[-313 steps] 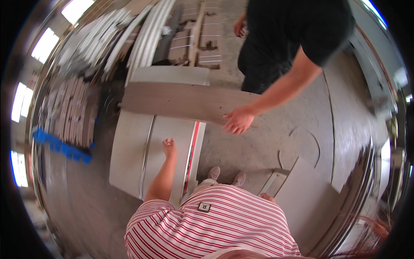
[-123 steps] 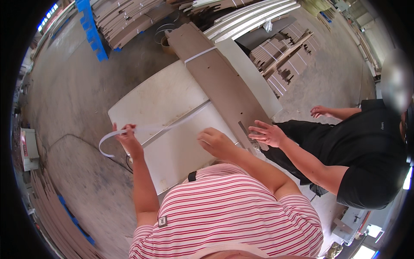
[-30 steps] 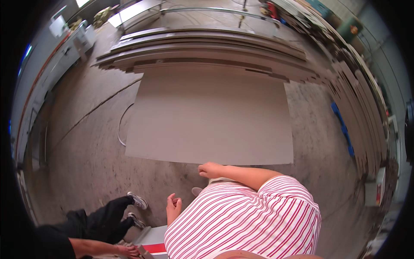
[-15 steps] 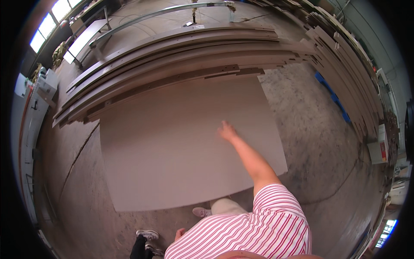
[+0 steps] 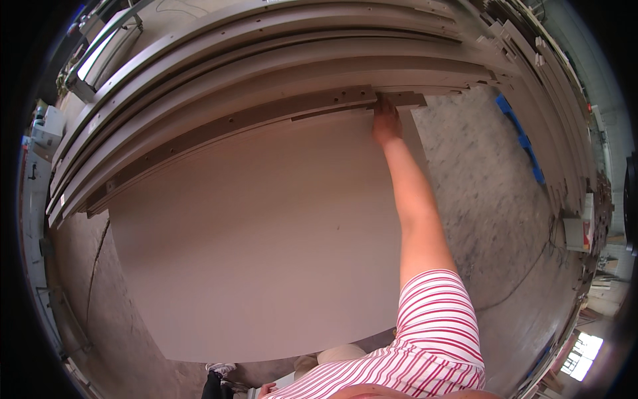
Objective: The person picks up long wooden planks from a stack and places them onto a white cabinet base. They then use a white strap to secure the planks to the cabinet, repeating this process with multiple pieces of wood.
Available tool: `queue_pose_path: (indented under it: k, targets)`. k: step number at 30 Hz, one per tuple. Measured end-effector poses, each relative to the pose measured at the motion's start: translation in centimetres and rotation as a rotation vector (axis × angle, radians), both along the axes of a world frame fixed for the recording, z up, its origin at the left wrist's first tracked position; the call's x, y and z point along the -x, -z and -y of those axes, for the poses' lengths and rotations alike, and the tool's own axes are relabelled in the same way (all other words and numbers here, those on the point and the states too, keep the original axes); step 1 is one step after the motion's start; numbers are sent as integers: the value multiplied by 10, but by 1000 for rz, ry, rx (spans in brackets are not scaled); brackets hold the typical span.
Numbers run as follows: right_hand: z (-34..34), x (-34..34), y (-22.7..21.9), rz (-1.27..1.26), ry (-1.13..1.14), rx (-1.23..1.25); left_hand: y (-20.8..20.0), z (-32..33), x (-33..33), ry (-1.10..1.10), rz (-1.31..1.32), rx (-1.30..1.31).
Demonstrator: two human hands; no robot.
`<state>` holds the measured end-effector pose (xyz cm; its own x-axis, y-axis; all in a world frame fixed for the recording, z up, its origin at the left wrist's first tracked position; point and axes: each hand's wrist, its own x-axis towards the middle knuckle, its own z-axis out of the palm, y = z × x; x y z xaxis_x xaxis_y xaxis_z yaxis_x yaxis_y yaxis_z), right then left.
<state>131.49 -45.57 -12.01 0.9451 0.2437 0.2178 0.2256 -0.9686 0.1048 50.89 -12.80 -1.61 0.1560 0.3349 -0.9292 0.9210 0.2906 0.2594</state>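
My right hand (image 5: 387,124) reaches far forward, its fingers bent over a short brown strip (image 5: 411,100) at the near edge of a stack of long boards. Just left of the fingertips ends a longer board with holes (image 5: 266,118). Shadow partly hides those fingers. Below the hand lies a large flat brown-grey panel (image 5: 259,246), with a small dark mark on its surface. Only a bit of my left hand (image 5: 267,388) shows at the lower edge, beside my striped shirt; its fingers are mostly hidden.
Long brown boards (image 5: 286,73) lie stacked across the far side. More boards (image 5: 541,126) are piled at the right, near a blue pallet-like piece (image 5: 522,139). A white box (image 5: 578,231) stands at the far right. Another person's shoe (image 5: 220,367) shows at the lower left.
My right hand has moved forward from above the panel's middle to the short strip at the stack's near edge. The view has shifted closer to the stack.
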Motion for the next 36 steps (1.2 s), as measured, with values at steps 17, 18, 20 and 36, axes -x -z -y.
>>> queue_pose_path:
  k: [17,18,20,36]
  targets:
    - [76,197,-58,-356,-151,-211,3,-21,-99,216,136,-3]
    - [78,193,-61,-301,-184,-194,9,-28,-103,248,149,-6]
    - [79,187,-66,-188,-225,-159,9,-40,-134,246,205,15]
    - [108,413,-96,-792,-79,-108,19,-104,-404,-788,599,169]
